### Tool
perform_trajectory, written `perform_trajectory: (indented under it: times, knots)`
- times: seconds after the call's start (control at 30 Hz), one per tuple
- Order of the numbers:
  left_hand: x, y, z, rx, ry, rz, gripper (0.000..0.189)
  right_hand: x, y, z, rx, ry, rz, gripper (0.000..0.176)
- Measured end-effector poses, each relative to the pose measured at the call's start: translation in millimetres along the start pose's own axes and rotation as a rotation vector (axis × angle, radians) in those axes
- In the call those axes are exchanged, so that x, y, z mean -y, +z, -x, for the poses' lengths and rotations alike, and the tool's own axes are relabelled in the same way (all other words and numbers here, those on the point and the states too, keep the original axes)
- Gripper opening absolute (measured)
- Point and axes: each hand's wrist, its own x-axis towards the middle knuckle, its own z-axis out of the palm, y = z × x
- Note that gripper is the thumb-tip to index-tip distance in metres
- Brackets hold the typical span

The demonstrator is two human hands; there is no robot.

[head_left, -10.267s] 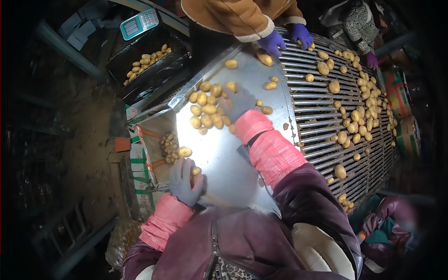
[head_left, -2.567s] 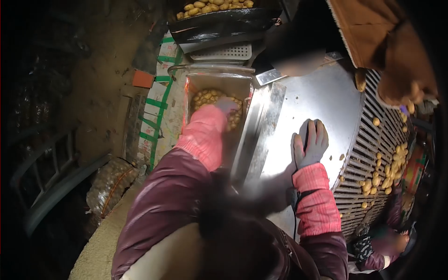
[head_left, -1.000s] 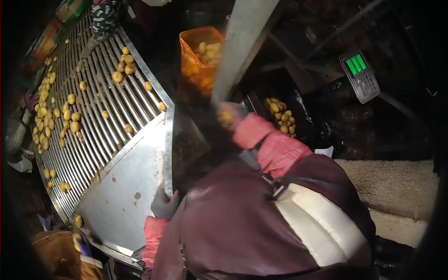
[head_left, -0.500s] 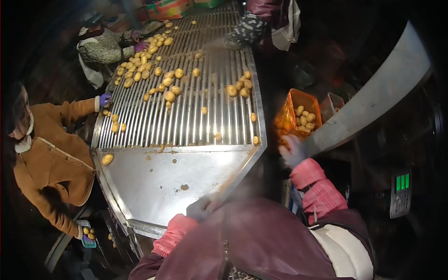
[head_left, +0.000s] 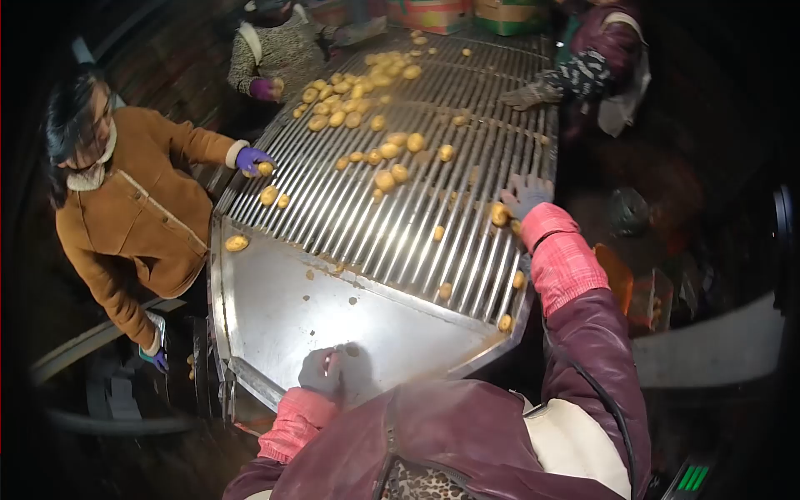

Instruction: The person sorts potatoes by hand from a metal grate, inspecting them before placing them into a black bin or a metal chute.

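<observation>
My right hand [head_left: 527,193], in a grey glove, reaches over the right side of a metal roller table [head_left: 392,242]. Its fingers are spread, and a potato [head_left: 499,214] lies against its near-left side; more potatoes are partly hidden by my wrist. My left hand [head_left: 322,371], also gloved, is curled closed above the smooth metal plate [head_left: 400,333] at the near end. Nothing shows in it. Loose potatoes [head_left: 400,173] lie on the middle rollers, with a larger heap [head_left: 354,96] farther back.
At left, a person in a brown jacket [head_left: 142,200] has a purple-gloved hand [head_left: 252,160] at a potato. Two other people stand at the far sides. An orange crate [head_left: 614,275] stands beyond my right sleeve. Boxes [head_left: 429,15] line the back.
My right hand has moved from beside the orange crate onto the rollers next to the potatoes. My left hand has shifted from the near edge over the plate. The view has turned.
</observation>
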Motion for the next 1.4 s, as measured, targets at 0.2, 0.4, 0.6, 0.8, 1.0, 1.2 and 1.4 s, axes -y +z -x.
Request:
perform_trajectory:
  times: [0.2, 0.4, 0.6, 0.8, 1.0, 1.2, 1.4]
  knots:
    - [40, 14, -27, -0.119, 0.145, -0.345, 0.049, -37, 65, -21, 0.047, -0.17, 0.332, 0.053]
    - [47, 22, -30, -0.053, 0.012, -0.402, 0.06, 2, 23, -1, 0.279, -0.186, 0.262, 0.046]
    - [32, 41, -50, -0.299, 0.159, -0.49, 0.043, 67, 21, 34, 0.435, -0.119, -0.071, 0.039]
    - [15, 39, -67, -0.193, 0.061, -0.473, 0.038, 150, 0, 16, 0.739, -0.431, -0.443, 0.049]
    - [21, 45, -74, -0.272, 0.132, -0.482, 0.041, 197, 49, -140, 0.085, -0.395, -0.359, 0.062]
    - [27, 45, -72, -0.166, 0.047, -0.489, 0.053, 228, 103, -245, 0.24, -0.263, -0.289, 0.071]
    - [25, 49, -67, -0.058, -0.074, -0.461, 0.063, 278, 91, -193, 0.38, -0.628, -0.333, 0.058]
